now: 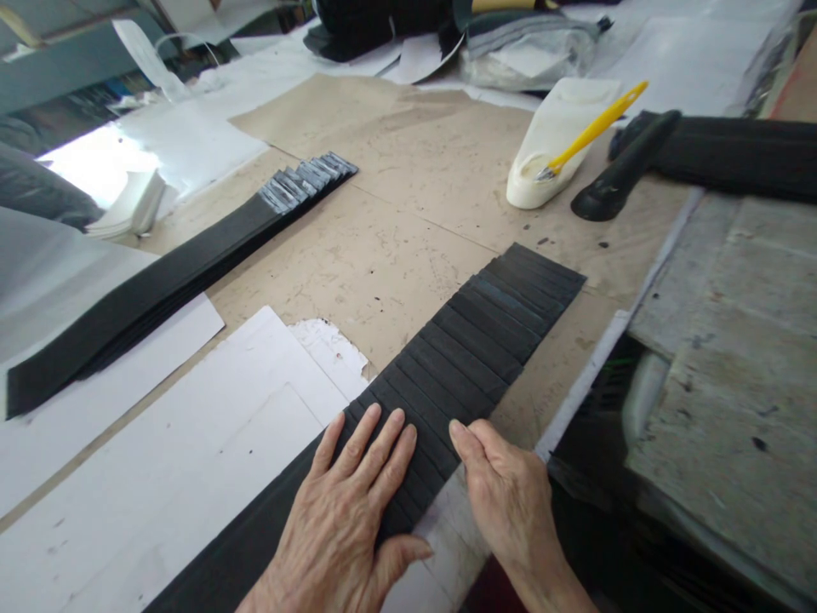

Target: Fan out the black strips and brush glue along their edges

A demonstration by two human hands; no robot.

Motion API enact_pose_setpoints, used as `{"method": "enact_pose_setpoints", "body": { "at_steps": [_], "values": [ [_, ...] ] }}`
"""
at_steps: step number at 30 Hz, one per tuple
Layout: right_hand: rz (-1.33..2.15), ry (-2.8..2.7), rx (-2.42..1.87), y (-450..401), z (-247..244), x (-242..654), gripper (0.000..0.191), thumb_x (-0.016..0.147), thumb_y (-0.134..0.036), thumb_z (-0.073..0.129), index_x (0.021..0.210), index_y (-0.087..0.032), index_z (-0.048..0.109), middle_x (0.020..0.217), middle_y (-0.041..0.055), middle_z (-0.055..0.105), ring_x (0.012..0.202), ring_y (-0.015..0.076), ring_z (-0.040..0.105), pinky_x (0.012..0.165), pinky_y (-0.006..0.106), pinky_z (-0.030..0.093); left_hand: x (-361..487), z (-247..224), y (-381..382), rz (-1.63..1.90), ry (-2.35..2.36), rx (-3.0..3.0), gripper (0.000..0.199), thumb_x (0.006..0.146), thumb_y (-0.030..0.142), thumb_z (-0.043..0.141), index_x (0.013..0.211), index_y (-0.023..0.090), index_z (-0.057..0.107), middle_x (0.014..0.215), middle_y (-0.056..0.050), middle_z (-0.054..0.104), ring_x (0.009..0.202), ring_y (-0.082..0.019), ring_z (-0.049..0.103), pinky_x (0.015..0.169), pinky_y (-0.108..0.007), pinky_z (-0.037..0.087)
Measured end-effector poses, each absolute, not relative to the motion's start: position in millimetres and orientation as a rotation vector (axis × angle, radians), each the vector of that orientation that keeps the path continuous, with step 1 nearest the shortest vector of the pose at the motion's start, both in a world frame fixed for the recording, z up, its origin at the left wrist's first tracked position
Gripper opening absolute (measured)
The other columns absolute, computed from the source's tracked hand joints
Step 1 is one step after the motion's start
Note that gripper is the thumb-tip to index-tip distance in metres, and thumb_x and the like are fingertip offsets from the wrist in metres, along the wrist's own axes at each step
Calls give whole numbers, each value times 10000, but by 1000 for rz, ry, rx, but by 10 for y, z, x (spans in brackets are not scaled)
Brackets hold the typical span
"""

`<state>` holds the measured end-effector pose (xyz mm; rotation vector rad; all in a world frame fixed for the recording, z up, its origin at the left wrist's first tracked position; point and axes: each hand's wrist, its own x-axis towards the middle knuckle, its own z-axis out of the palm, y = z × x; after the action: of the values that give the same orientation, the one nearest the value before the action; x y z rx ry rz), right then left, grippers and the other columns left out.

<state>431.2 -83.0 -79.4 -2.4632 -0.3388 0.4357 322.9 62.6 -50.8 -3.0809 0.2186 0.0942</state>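
Note:
A fanned stack of black strips [459,340] runs diagonally across the table, its ends overlapping like steps. My left hand [348,494] lies flat on the stack, fingers spread and thumb out over its near edge. Closed at the right edge of the strips is my right hand [507,489], with its thumb on top and the other fingers curled, partly hidden, against the side. Farther left lies a second stack of black strips [172,264], its fanned ends smeared with something whitish.
A white plastic container [562,119] holds a yellow-handled brush [597,128]. Beside it lies a black tool with a rounded end [625,170]. White sheets [255,409] are left of my hands. More black material [746,153] rests at right, above a stained grey surface [734,340].

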Motion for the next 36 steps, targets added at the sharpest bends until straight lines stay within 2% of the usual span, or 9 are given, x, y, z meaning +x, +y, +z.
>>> {"method": "enact_pose_setpoints", "body": {
  "at_steps": [3,5,8,18,29,36],
  "values": [
    [196,-473,-2503,-857,-799,4279,462,914,-460,324,559,-204,473,449,-21,498,406,115,453,452,238,278,3225,-512,623,80,200,-3104,794,823,659,366,1410,149,203,1481,-50,212,1360,-286,171,1125,-424,-37],
    [-66,-570,-2501,-863,-784,4246,382,912,-429,387,658,-191,544,548,2,577,486,127,536,482,233,321,3222,-515,623,82,193,-3115,792,825,655,370,1410,149,202,1482,-49,212,1360,-284,172,1128,-418,-25],
    [-264,-686,-2470,-839,-762,4204,310,895,-422,443,787,-162,573,631,30,598,571,140,579,525,232,374,3218,-514,624,104,197,-3114,794,830,657,359,1416,155,173,1489,-47,185,1365,-283,153,1126,-424,-37],
    [-76,-594,-2497,-804,-805,4232,347,865,-510,437,750,-196,530,557,-16,562,477,134,574,439,242,364,3183,-486,625,135,200,-3100,810,824,686,320,1418,158,163,1486,-39,185,1372,-275,129,1125,-427,-71],
    [-133,-749,-2470,-770,-729,4162,373,884,-522,399,785,-185,526,625,16,573,558,144,600,470,238,403,3170,-493,652,183,203,-3129,839,815,711,296,1420,152,138,1496,-48,148,1377,-274,107,1121,-439,-72],
    [-109,-730,-2500,-755,-744,4179,436,867,-590,370,752,-197,519,588,-7,550,498,139,588,428,243,398,3145,-508,648,163,218,-3124,832,828,692,294,1417,127,136,1494,-57,146,1379,-271,91,1118,-451,-66]
  ]
}}
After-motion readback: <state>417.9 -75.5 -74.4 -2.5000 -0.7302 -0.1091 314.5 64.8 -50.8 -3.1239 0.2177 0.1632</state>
